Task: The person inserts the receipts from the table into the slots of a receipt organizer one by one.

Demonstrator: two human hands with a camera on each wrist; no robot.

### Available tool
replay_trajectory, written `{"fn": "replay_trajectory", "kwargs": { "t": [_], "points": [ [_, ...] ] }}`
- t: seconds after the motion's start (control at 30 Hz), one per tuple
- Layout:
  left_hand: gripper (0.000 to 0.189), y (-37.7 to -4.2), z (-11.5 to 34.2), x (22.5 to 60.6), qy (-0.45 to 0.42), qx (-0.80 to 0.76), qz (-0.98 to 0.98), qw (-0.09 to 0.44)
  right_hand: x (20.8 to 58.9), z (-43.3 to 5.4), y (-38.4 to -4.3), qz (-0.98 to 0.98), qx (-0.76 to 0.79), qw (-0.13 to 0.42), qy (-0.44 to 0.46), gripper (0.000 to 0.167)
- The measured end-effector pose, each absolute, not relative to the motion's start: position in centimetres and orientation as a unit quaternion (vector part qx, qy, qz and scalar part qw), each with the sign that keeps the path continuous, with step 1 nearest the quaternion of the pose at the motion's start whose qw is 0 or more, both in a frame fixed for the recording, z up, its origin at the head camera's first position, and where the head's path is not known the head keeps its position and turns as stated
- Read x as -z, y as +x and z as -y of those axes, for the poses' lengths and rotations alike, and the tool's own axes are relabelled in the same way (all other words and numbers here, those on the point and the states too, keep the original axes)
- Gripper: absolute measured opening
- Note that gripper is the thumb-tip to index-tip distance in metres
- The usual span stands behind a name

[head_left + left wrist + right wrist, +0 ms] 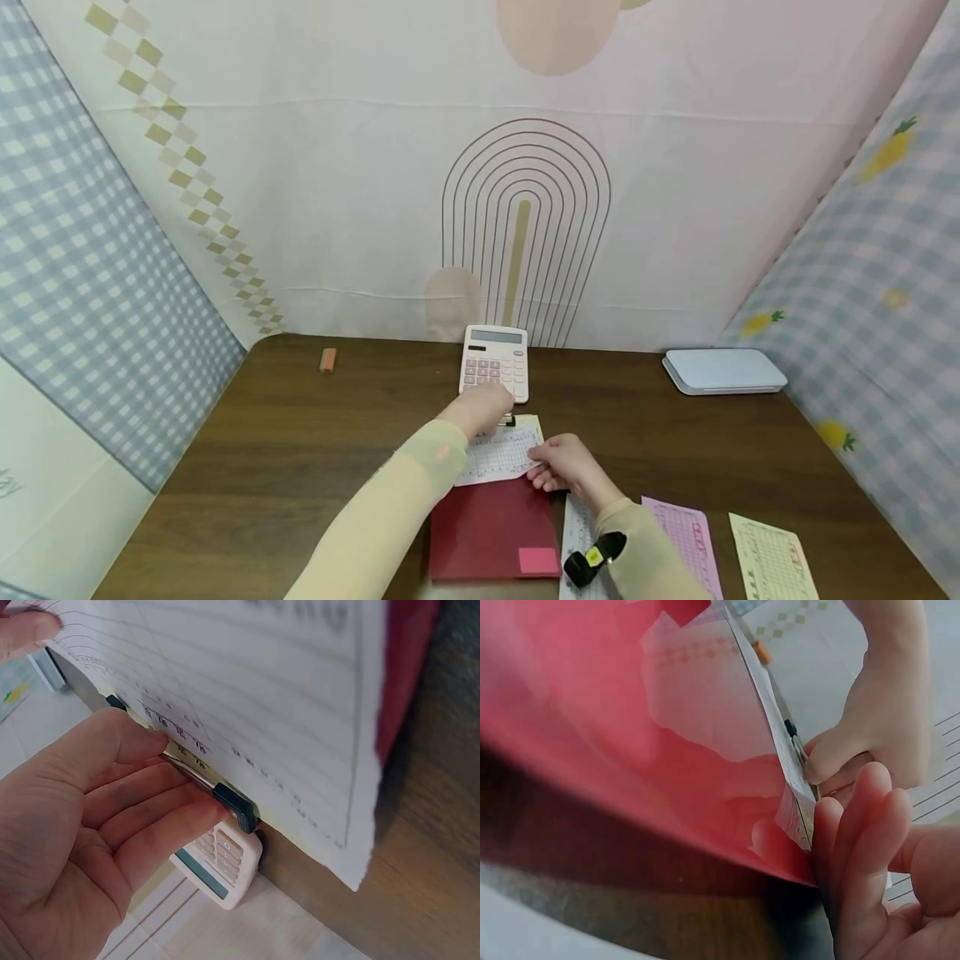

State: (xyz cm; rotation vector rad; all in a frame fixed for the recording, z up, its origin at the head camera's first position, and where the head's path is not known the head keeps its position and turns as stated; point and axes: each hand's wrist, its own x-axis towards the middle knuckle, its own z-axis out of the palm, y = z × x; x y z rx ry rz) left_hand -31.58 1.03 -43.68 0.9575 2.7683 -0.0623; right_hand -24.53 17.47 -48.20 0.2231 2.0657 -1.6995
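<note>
I have my left grip (483, 408) at the top of a glossy dark-red flat board (491, 533), its fingers and thumb closed on a slim metal clip with black ends (236, 808). My right grip (566, 467) is nearly closed, thumb and finger pinching the right edge of a thin white printed paper sheet (498, 457). That sheet lies over the board's upper part, with pale-yellow paper showing at its edge by the clip; I can't tell how firmly the clip pins it.

I'd expect the sheet to be almost weightless, limp and easy to crease or tear, so a light pinch near an edge suits it, with the pull kept level. The board should be stiff and rather slippery, better steadied by its sides. The clip looks springy and needs firmer pressure mid-bar.

Just beyond is a white calculator with pink keys (495, 337). Right of the board, on the dark wooden surface (262, 483), lie a purple printed sheet (686, 537) and a yellow printed sheet (772, 554).
</note>
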Motion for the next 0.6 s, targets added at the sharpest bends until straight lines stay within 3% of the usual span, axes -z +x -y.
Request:
{"fn": "replay_trajectory", "kwargs": {
  "t": [0.6],
  "points": [
    [0.019,-31.80,-0.82,43.44,0.309,0.001,-0.943,0.124,48.40,-17.68,-24.20,-0.731,0.635,0.240,0.074,0.009]
  ]
}}
